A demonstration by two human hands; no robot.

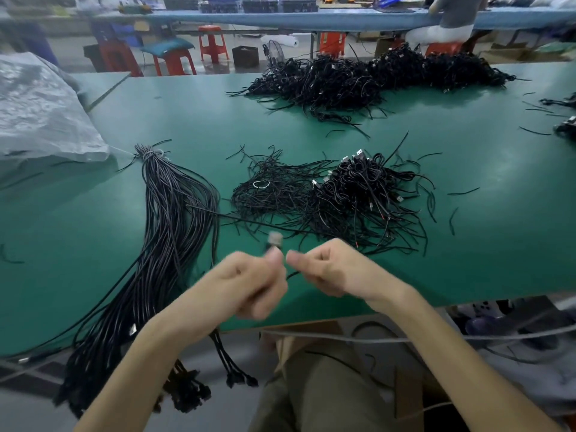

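Clamped between thumb and curled fingers of the left hand (pixel 249 282): a pale plug (pixel 275 240), blurred, poking up on the near side of the heap of coiled cables (pixel 358 194). Pinched tight in the right hand (pixel 330 269), close beside the left and likewise nearer than the heap: a thin black cable (pixel 293 275), seemingly the lead of that plug. Probably winding one lead into a small coil, so hold the plug end firm as the anchor and feed slack with the right in even loops, without kinking at the plug's neck. Draw from the long tied bundle (pixel 174 219) left of the heap one lead at a time, to avoid dragging its neighbours along. Drop finished coils onto the heap, not into the loose offcuts (pixel 274 188) lying against its left side. Ignore the big tangle (pixel 358 79) far behind the heap
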